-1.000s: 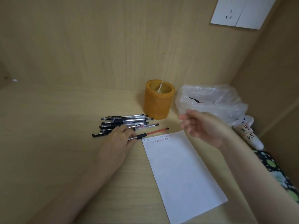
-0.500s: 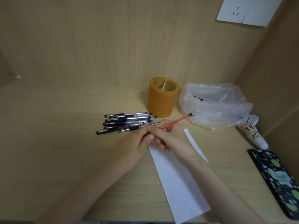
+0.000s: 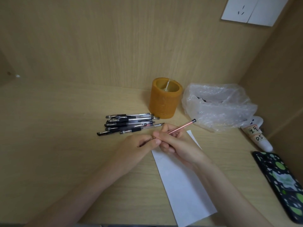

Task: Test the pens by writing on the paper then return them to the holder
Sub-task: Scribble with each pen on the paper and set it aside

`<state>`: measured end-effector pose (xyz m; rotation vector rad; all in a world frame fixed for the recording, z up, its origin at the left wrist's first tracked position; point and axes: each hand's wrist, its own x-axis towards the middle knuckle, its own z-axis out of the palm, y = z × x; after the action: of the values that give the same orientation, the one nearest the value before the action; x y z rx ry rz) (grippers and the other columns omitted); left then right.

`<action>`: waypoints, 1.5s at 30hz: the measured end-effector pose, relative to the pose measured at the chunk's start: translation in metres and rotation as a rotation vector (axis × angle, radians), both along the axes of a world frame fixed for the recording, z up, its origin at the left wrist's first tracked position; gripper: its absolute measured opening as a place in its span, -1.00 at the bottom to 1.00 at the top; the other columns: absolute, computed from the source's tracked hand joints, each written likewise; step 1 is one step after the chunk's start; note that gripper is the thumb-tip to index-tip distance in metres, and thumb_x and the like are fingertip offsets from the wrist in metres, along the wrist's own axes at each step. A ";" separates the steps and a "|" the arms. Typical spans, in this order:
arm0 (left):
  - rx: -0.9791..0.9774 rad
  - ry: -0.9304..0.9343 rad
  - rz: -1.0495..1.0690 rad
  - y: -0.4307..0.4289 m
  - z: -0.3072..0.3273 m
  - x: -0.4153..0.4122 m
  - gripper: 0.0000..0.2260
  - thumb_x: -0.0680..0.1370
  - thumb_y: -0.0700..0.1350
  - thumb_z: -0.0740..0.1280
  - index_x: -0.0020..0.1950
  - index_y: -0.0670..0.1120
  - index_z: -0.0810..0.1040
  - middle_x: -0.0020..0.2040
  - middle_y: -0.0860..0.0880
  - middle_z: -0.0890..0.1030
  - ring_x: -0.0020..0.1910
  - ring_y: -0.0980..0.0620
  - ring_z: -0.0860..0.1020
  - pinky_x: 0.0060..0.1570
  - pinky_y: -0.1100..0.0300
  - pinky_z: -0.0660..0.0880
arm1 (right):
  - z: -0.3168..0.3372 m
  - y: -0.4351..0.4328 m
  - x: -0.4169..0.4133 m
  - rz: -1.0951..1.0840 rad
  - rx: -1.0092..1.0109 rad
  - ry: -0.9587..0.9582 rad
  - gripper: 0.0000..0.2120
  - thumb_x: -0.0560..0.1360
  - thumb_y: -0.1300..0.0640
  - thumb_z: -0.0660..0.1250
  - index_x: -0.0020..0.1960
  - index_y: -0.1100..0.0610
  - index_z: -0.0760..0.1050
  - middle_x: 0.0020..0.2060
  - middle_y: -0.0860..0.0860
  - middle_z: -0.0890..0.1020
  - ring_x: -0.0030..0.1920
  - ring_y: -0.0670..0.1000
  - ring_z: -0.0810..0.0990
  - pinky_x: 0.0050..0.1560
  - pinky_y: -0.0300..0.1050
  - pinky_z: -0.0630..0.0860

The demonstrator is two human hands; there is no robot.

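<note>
My right hand (image 3: 177, 145) grips a red pen (image 3: 183, 126) whose black end points up and right, over the top of the white paper (image 3: 183, 185). My left hand (image 3: 139, 145) pinches the pen's lower end, probably its cap, with thumb and forefinger right against the right hand. A pile of several black pens (image 3: 129, 123) lies on the desk just beyond the hands. The orange cylindrical holder (image 3: 164, 100) stands upright behind the pile, with one thin pen inside.
A crumpled clear plastic bag (image 3: 218, 107) lies right of the holder. A white tube with labels (image 3: 257, 136) and a phone in a dotted green case (image 3: 282, 185) sit at the right edge. Wooden walls close the desk behind and to the right.
One second ago my left hand reached for the red pen on the desk and my right hand hovered apart. Now both hands have met on the lifted pen above the paper.
</note>
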<state>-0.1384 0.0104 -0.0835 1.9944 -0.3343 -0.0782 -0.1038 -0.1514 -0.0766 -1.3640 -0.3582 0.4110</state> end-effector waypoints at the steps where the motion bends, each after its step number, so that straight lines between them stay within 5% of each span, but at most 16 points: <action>1: 0.007 0.009 0.011 0.000 0.001 -0.002 -0.71 0.49 0.23 0.23 -0.33 0.16 0.60 -0.43 -0.11 0.40 -0.39 -0.02 0.38 -0.30 0.05 0.27 | -0.001 -0.001 0.000 0.007 -0.020 -0.028 -0.74 0.47 0.23 0.36 -0.36 0.12 0.39 -0.60 -0.03 0.39 -0.59 -0.11 0.24 -0.49 -0.22 0.14; 4: 0.053 -0.009 0.017 0.002 0.001 -0.006 -0.62 0.46 0.30 0.20 -0.42 0.10 0.51 -0.46 0.08 0.24 -0.44 0.14 0.26 -0.35 0.16 0.18 | 0.000 -0.003 0.001 -0.018 -0.050 -0.028 -0.74 0.45 0.21 0.37 -0.39 0.08 0.43 -0.60 -0.04 0.39 -0.59 -0.10 0.24 -0.52 -0.23 0.13; 9: 0.240 -0.141 0.056 0.013 -0.013 -0.001 -0.62 0.41 0.35 0.18 -0.31 0.05 0.36 -0.44 0.11 0.36 -0.44 0.18 0.33 -0.35 0.22 0.27 | -0.001 -0.022 0.022 -0.371 0.146 0.196 -0.84 0.49 0.20 0.32 -0.25 0.18 0.45 -0.53 0.02 0.46 -0.60 -0.07 0.37 -0.63 -0.31 0.20; 12: 0.263 -0.256 -0.016 0.017 -0.025 -0.004 -0.69 0.44 0.30 0.17 -0.23 0.07 0.41 -0.24 0.15 0.52 -0.17 0.21 0.45 -0.18 0.21 0.40 | -0.008 -0.022 0.025 -0.432 -0.001 0.135 -0.85 0.55 0.23 0.28 -0.16 0.27 0.52 -0.47 0.08 0.58 -0.54 -0.03 0.56 -0.62 -0.30 0.27; 16: 0.267 -0.259 -0.154 0.017 -0.030 -0.005 -0.82 0.44 0.26 0.16 -0.01 0.27 0.36 0.14 0.17 0.58 0.26 0.41 0.33 0.20 0.44 0.26 | -0.013 -0.009 0.020 -0.503 -0.184 0.029 -0.73 0.47 0.11 0.43 -0.26 0.28 0.49 -0.51 0.13 0.53 -0.60 -0.04 0.47 -0.60 -0.30 0.27; 23: 0.327 -0.235 -0.201 0.017 -0.039 -0.006 -0.52 0.43 0.29 0.15 0.25 0.11 0.49 0.07 0.21 0.59 0.19 0.32 0.44 0.11 0.54 0.27 | -0.025 0.010 0.012 -0.516 -0.234 -0.096 -0.66 0.41 0.14 0.50 -0.39 0.18 0.38 -0.55 0.04 0.50 -0.55 -0.02 0.42 -0.46 -0.23 0.38; 27: 0.336 -0.324 -0.222 0.015 -0.039 -0.008 -0.59 0.49 0.23 0.11 0.19 0.07 0.52 -0.01 0.19 0.60 0.32 0.36 0.29 0.22 0.55 0.15 | -0.033 0.014 0.010 -0.619 -0.322 -0.193 -0.61 0.45 0.25 0.41 -0.47 0.15 0.32 -0.61 -0.17 0.40 -0.50 -0.19 0.37 -0.39 -0.38 0.30; 33: 0.363 -0.385 -0.200 0.015 -0.038 -0.009 -0.46 0.51 0.28 0.03 0.23 -0.03 0.54 -0.07 0.20 0.57 0.28 0.38 0.29 0.21 0.57 0.12 | -0.037 0.014 0.010 -0.645 -0.310 -0.206 -0.63 0.41 0.39 0.32 -0.47 0.13 0.29 -0.62 -0.19 0.38 -0.52 -0.21 0.35 -0.43 -0.43 0.28; 39: 0.352 -0.353 -0.192 0.014 -0.040 -0.009 -0.60 0.51 0.25 0.06 0.12 0.07 0.52 0.01 0.11 0.64 0.29 0.38 0.30 0.23 0.43 0.25 | -0.039 0.014 0.011 -0.626 -0.314 -0.225 -0.63 0.41 0.39 0.33 -0.47 0.12 0.30 -0.62 -0.20 0.39 -0.51 -0.21 0.36 -0.42 -0.42 0.28; 45: 0.349 -0.357 -0.174 0.014 -0.039 -0.010 -0.59 0.48 0.27 0.11 0.17 0.09 0.53 0.09 0.11 0.62 0.21 0.55 0.26 0.17 0.55 0.21 | -0.038 0.016 0.012 -0.649 -0.361 -0.251 -0.63 0.42 0.36 0.33 -0.46 0.11 0.28 -0.63 -0.19 0.37 -0.53 -0.20 0.34 -0.43 -0.42 0.27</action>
<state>-0.1479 0.0248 -0.1223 2.3206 -0.7672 0.1196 -0.0922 -0.1358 -0.1147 -1.7976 -0.0270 -0.2508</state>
